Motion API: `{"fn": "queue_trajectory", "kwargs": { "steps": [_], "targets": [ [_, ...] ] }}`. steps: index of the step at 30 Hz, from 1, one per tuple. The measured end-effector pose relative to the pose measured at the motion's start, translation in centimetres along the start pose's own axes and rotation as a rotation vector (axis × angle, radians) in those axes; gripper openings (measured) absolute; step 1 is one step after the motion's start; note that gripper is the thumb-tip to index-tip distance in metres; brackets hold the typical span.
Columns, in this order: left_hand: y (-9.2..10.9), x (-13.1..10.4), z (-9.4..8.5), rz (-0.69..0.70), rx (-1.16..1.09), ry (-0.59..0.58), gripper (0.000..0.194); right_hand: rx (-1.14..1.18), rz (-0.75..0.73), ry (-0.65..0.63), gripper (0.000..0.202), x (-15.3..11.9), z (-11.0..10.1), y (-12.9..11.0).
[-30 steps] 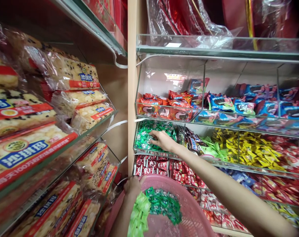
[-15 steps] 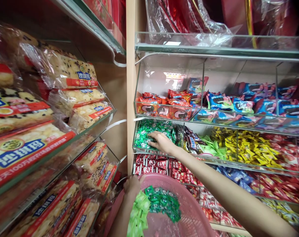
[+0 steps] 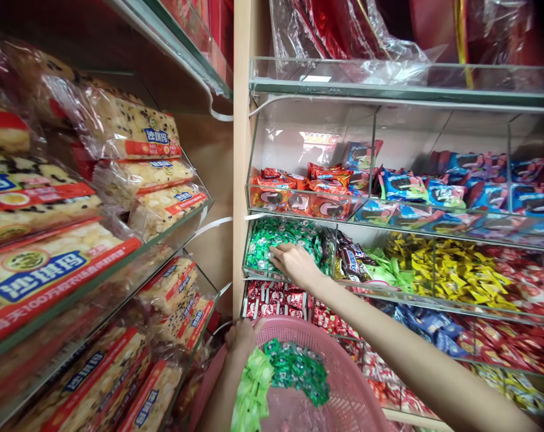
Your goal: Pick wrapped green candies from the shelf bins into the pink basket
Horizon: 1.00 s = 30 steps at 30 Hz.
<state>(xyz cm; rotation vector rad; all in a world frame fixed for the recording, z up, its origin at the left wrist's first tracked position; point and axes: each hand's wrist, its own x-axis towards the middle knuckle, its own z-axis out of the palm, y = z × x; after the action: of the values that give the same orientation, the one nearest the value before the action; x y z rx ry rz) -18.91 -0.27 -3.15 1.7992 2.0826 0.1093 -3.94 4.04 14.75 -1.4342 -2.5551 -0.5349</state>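
Observation:
My left hand [image 3: 241,342] grips the rim of a pink plastic basket [image 3: 361,375]. Inside it are a pile of dark green wrapped candies [image 3: 296,369] and some light green packets [image 3: 252,384], partly covered by my left forearm. My right hand [image 3: 296,264] reaches into a clear shelf bin of green wrapped candies [image 3: 259,246]. Its fingers are bent and drawn together against the candies at the bin's front; the fingertips are partly hidden among the wrappers.
Right of that bin lie dark brown packets [image 3: 353,261] and yellow wrapped candies [image 3: 469,273]. Red and blue snack packs fill the clear-fronted shelf above. On the left, glass-edged shelves hold bagged sachima bars [image 3: 47,264]. A wooden post [image 3: 242,156] stands between both shelf units.
My right hand's fingers, earlier stretched apart over the green candies, are now closer together and bent. The view shifts slightly. My left hand stays on the basket rim.

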Motion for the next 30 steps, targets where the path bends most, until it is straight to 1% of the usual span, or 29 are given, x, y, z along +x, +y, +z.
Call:
{"fn": "queue_trajectory", "kwargs": {
  "steps": [8,11,14,17,20,25,30],
  "targets": [
    [0.0,0.0,0.0,-0.004,0.000,0.000,0.068,0.081,0.060,0.003,0.035,-0.2,0.0,-0.1],
    [0.0,0.0,0.0,-0.007,0.002,-0.002,0.067,0.125,0.080,0.035,0.036,0.0,0.3,0.0],
    [0.0,0.1,0.0,-0.008,-0.002,0.001,0.067,0.215,0.096,0.067,0.041,0.2,0.7,0.2],
    [0.0,0.2,0.1,-0.008,-0.009,0.001,0.068,0.330,0.103,0.053,0.032,0.6,1.1,0.3],
    [-0.1,0.2,0.2,-0.009,-0.019,-0.007,0.069,0.389,0.126,0.021,0.022,1.1,1.2,0.5],
    [-0.1,0.3,0.2,-0.008,-0.024,-0.009,0.073,0.410,0.160,0.021,0.024,1.6,1.3,0.4],
    [-0.1,0.2,0.2,0.001,-0.011,-0.001,0.073,0.426,0.151,0.073,0.022,1.6,1.3,0.2]
  ]
}}
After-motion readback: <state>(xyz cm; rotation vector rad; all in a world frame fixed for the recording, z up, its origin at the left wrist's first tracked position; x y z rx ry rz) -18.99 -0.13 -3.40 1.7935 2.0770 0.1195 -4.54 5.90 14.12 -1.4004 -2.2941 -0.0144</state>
